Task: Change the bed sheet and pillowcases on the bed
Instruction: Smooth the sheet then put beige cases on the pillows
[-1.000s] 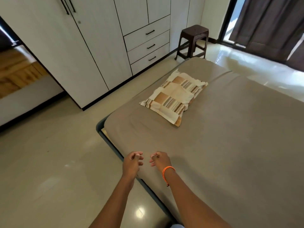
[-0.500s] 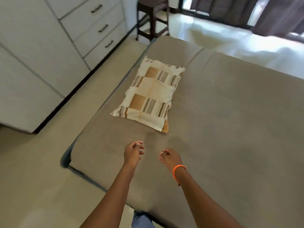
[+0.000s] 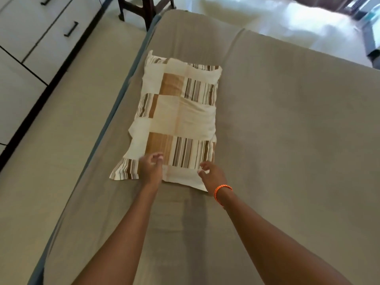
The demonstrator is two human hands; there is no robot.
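Both hands are now reaching the pillow's [image 3: 181, 120] near edge: left hand [image 3: 151, 170] and right hand [image 3: 211, 175] are hovering loosely curled, gripping nothing. Pillow is lying at twelve o'clock on the bed [image 3: 287, 140], drawers [image 3: 41, 31] at ten.

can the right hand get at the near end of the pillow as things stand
Probably yes. The right hand is already over the near edge of the patchwork pillow, fingers loosely spread, and nothing lies between them. The left hand is over the same end, off to the side.
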